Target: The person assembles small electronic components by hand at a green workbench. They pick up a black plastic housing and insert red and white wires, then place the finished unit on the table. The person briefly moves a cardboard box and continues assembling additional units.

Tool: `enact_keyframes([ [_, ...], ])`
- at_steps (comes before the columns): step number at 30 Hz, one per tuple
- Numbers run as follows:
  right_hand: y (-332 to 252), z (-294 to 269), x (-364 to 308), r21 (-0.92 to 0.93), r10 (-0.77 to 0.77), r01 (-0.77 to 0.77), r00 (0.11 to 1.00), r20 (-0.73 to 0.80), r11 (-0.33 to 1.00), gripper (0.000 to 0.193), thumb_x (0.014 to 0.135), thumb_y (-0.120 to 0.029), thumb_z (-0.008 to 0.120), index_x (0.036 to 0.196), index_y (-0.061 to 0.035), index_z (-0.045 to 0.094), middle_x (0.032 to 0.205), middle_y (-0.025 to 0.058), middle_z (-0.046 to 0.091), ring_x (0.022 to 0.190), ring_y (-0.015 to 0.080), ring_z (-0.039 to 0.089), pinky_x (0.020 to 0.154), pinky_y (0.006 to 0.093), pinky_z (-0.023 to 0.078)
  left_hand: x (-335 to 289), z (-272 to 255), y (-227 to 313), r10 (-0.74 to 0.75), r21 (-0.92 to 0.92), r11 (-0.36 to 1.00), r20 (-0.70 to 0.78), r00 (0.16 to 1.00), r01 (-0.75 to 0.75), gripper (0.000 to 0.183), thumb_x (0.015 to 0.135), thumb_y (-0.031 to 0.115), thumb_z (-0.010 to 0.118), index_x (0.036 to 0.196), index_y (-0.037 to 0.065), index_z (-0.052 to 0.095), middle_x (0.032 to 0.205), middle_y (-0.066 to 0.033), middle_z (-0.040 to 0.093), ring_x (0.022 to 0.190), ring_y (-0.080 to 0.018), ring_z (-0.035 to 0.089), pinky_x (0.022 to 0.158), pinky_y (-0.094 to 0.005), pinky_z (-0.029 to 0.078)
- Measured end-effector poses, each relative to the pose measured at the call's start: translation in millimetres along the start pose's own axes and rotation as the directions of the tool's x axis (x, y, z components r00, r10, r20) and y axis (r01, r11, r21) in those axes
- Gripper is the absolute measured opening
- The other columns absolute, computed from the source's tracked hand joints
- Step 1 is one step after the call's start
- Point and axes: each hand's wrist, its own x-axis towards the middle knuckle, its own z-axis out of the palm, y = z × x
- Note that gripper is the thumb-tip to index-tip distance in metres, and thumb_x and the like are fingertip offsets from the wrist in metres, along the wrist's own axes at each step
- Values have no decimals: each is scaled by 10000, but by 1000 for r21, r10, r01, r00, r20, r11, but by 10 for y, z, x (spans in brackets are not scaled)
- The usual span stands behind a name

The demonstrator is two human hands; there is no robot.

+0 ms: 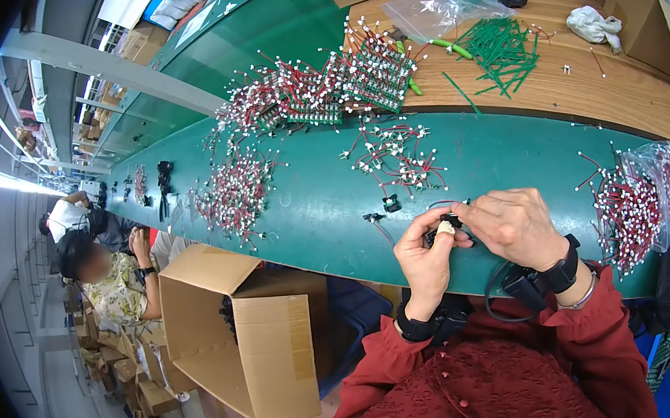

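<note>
My left hand [423, 263] and my right hand [519, 223] meet over the near side of the green work surface [307, 231]. Between their fingertips they pinch a small black part [452, 220], mostly covered by the fingers, so its exact kind cannot be made out. A pale cover wraps the tip of my left thumb. Just left of the hands lie a small black piece [391, 203] and another black piece with a thin wire [374, 217]. Beyond them is a loose group of short red wires with white connectors [401, 157].
Wired circuit boards [377, 79] are stacked at the back, beside a wire pile [237, 192]. Green strips [499, 53] lie on the wooden table [621, 90]. Bagged wires [627, 209] sit at right. An open cardboard box [204, 336] stands near left; a co-worker [118, 282] sits beyond.
</note>
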Motion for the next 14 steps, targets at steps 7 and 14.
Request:
enact_keyframes([
  [7, 86, 59, -37, 384, 214, -226, 974, 74, 895, 127, 777, -115, 609, 865, -76, 692, 709, 74, 651, 560, 210, 617, 518, 298, 475, -3, 11, -1, 31, 63, 997, 50, 998, -34, 230, 783, -117, 464, 986, -64, 558, 818, -112, 592, 660, -160, 616, 590, -283, 555],
  [14, 161, 50, -43, 697, 385, -637, 765, 516, 330, 139, 803, -85, 598, 900, -68, 697, 818, 105, 685, 624, 222, 653, 578, 320, 499, 12, -23, -10, 59, 233, 969, 113, 992, -84, 226, 797, -102, 470, 985, -38, 577, 838, -133, 612, 670, -170, 623, 608, -292, 548],
])
